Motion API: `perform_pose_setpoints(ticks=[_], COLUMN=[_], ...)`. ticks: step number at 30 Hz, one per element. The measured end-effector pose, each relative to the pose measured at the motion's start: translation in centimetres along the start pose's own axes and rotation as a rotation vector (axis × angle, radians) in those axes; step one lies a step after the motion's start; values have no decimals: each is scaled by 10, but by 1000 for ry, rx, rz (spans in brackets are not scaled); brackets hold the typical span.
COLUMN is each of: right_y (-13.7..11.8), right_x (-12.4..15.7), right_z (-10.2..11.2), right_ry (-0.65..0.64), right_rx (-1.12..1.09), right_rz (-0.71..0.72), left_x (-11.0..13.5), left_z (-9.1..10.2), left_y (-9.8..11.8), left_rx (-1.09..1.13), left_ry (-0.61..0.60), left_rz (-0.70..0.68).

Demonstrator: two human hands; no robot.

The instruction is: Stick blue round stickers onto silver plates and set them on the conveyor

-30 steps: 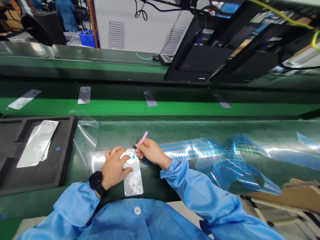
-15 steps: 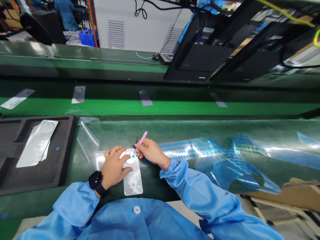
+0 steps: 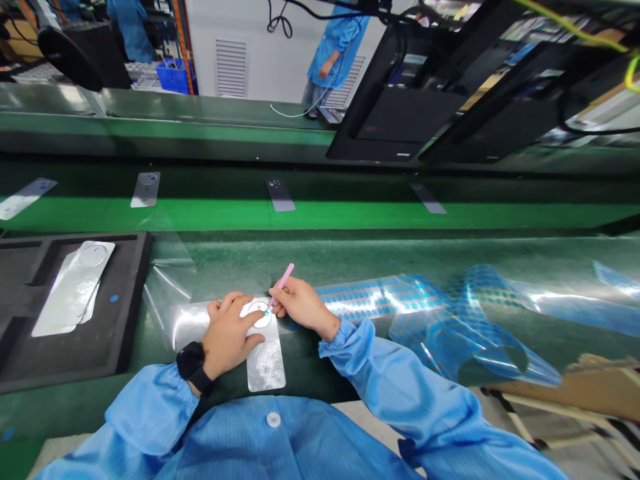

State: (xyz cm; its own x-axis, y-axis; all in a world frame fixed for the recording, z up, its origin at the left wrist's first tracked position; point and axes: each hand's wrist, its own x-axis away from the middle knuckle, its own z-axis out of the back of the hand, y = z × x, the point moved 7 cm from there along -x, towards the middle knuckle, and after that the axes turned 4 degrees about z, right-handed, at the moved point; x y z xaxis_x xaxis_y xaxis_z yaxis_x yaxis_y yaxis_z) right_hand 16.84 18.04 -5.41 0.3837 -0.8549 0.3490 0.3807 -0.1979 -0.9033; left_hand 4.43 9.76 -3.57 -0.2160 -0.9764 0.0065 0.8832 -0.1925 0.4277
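Note:
A silver phone back cover (image 3: 266, 363) with a round camera ring lies flat on the green bench before me. My left hand (image 3: 227, 337) rests over its upper left part, fingers stretched and apart, the index fingertip touching the ring area beside a small blue dot sticker (image 3: 267, 312). Pinched in my right hand (image 3: 301, 304) are slim pink tweezers (image 3: 286, 275), their thin tip down at that sticker. Part of the cover is hidden under my left fingers. To the right stretches a clear film sheet with rows of blue dots (image 3: 367, 297).
On the left, a black tray (image 3: 135, 300) holds several stacked silver covers (image 3: 70, 293). Clear film (image 3: 167, 287) lies between tray and hand. Several covers sit on the green conveyor (image 3: 210, 213) beyond. Black monitors (image 3: 400, 120) hang behind; a person in blue (image 3: 335, 53) stands across.
The covers on the conveyor have shifted slightly left. The clear film by the tray has moved left and changed shape. A person has come into view behind. My hands have barely moved.

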Motion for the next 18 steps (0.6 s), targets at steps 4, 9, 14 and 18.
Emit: perform_pose_setpoints(ticks=[4,9,14,18], right_y=[1,1,4,7], right_x=[0,-1,-1,-1], right_z=[0,-1,1,2], right_ry=[-4,-9,26,28], right_rx=[4,-4,-106,-172], right_rz=[31,30,-11,-17], left_x=[0,0,0,-2], left_z=[2,1,1,2], left_y=[4,7,9,10], left_rx=[-33,-81,-113,-132], left_ry=[-36,-49,-60,-74], left_rz=[12,20,37,42])
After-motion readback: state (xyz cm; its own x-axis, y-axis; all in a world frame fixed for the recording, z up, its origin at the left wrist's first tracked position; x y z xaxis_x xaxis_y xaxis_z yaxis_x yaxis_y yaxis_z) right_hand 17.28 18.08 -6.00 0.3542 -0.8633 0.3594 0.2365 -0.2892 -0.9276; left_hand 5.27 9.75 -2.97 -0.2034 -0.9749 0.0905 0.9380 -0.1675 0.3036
